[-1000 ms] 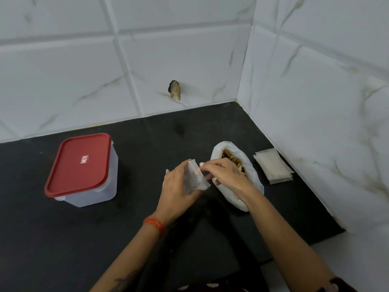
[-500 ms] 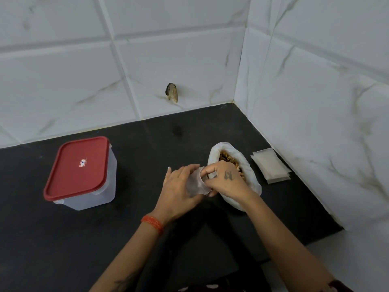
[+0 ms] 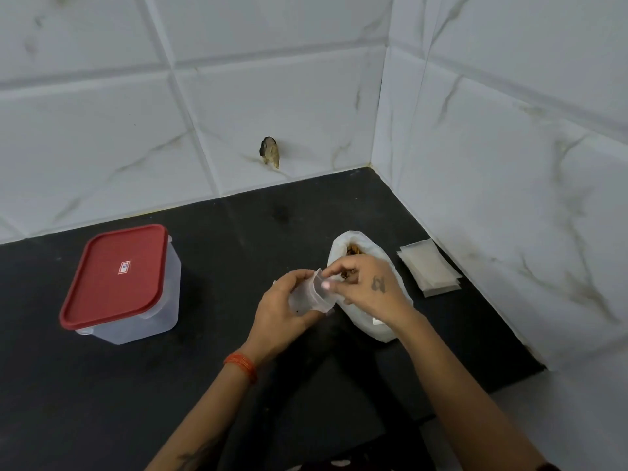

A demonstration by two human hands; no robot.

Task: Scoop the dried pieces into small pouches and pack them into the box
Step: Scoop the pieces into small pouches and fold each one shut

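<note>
Both hands met over the counter [image 3: 221, 385]: left hand [image 3: 282, 314] gripped the small pouch [image 3: 311, 295], right hand [image 3: 367, 285] pinched its mouth. Open bag of dried pieces [image 3: 368, 300] lay at 3 o'clock, directly beneath the right hand, long axis 12-to-6. Lidded box [image 3: 122, 283] stood well apart at 9 o'clock.

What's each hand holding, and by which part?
Left hand grips the small clear pouch around its body; right hand pinches the pouch's open top edge.

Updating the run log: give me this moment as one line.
left hand: holds small pouch | right hand: pinches pouch mouth, above white bag | box: lid on | spare pouches: stacked right
</note>
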